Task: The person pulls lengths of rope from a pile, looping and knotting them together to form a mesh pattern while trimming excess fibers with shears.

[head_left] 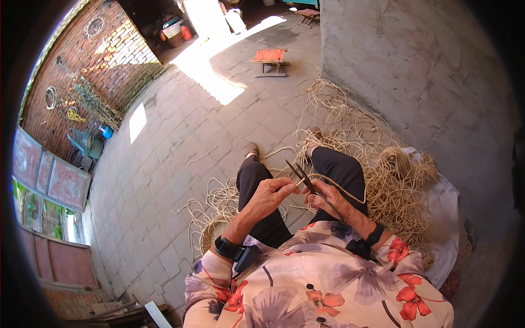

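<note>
My left hand (269, 195) is closed in a pinch on the end of a tan straw-coloured rope (345, 191). Just to its right, my right hand (332, 201) grips a pair of dark metal scissors (302, 176). Their blades stand apart, pointing away from me and up to the left, close to the left fingertips. From between the hands the rope runs over the right fingers and bends down by my right knee. Whether the right fingers also pinch the rope, I cannot tell.
A big tangled rope heap (396, 188) lies right of my legs, partly on a white sheet (442, 205). Another rope pile (216, 203) lies at my left, by a woven basket (209, 236). Ahead stands a folding stool (269, 57); a grey wall (421, 65) rises at right.
</note>
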`<state>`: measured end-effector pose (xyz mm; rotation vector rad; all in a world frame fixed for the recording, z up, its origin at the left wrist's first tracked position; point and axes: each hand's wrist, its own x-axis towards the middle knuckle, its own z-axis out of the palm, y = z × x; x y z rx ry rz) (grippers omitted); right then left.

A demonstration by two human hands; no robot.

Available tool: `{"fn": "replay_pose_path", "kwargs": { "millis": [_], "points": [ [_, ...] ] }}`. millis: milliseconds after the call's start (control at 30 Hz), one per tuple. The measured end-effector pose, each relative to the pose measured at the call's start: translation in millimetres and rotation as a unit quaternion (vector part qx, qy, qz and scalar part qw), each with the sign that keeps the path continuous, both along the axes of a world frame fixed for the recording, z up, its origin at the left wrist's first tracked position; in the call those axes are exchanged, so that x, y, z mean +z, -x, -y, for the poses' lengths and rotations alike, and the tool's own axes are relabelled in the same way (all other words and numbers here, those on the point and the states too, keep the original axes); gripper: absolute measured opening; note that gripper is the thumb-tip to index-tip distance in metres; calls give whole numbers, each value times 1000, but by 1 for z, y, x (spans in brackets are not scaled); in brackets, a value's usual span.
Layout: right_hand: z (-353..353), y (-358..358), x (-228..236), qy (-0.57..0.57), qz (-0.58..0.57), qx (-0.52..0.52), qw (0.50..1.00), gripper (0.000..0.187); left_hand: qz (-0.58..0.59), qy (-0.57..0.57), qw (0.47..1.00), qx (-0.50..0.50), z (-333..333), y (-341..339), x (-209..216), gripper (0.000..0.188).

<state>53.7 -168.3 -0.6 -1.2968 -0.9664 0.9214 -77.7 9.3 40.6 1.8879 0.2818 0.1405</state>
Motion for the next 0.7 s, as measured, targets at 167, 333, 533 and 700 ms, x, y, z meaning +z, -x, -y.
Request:
{"fn": "replay_pose_path", "kwargs": {
  "millis": [167, 333, 533, 700],
  "points": [
    [5, -4, 5, 45, -41, 1, 998, 41, -65, -9, 998, -4, 0, 0, 8, 33],
    [7, 0, 25, 25, 248, -139, 958, 31, -61, -106, 992, 28, -7, 2, -9, 27],
    [-17, 16, 40, -84, 310, -67, 945, 34, -2, -69, 998, 3, 3, 4, -12, 21],
    [7, -7, 6, -16, -93, -8, 995, 37, 3, 5, 1000, -10, -18, 20, -12, 19]
  ]
}}
